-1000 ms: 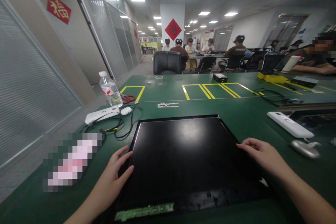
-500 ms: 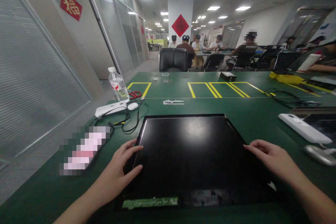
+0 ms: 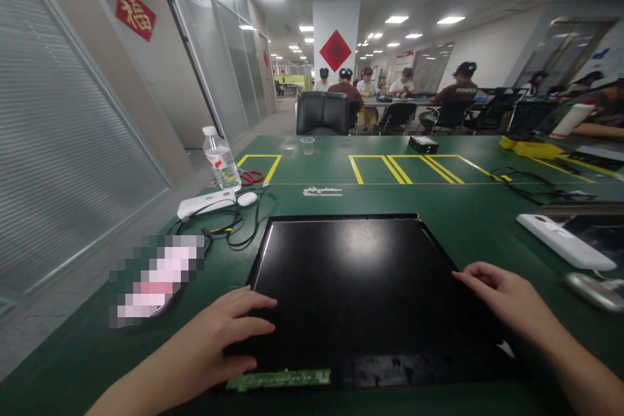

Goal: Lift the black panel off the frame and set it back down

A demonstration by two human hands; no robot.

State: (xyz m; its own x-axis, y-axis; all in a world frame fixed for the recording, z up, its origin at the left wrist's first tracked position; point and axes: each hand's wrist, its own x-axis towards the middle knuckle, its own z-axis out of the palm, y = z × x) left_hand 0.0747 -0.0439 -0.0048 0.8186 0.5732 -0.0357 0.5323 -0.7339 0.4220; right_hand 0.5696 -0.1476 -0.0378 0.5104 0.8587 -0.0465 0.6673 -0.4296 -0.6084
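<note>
A black LCD panel (image 3: 351, 292) lies flat on the green table in front of me, with a green circuit board strip (image 3: 287, 377) along its near left edge. My left hand (image 3: 231, 328) rests over the panel's left side, fingers spread and thumb near the circuit board. At the right edge, the thumb and fingers of my right hand (image 3: 502, 296) close in a pinch on the rim. A small pale piece (image 3: 506, 347) shows by the panel's near right corner.
On the left are a water bottle (image 3: 220, 159), red-handled scissors (image 3: 251, 177), a white device (image 3: 207, 203), cables (image 3: 241, 231) and a blurred pink item (image 3: 163, 279). A white power bank (image 3: 563, 240) and grey mouse (image 3: 595, 290) lie right. People (image 3: 345, 88) sit farther back.
My left hand has slid nearer to me along the panel's left side, its thumb now by the circuit board. My right hand stays at the right edge. The panel has not visibly moved.
</note>
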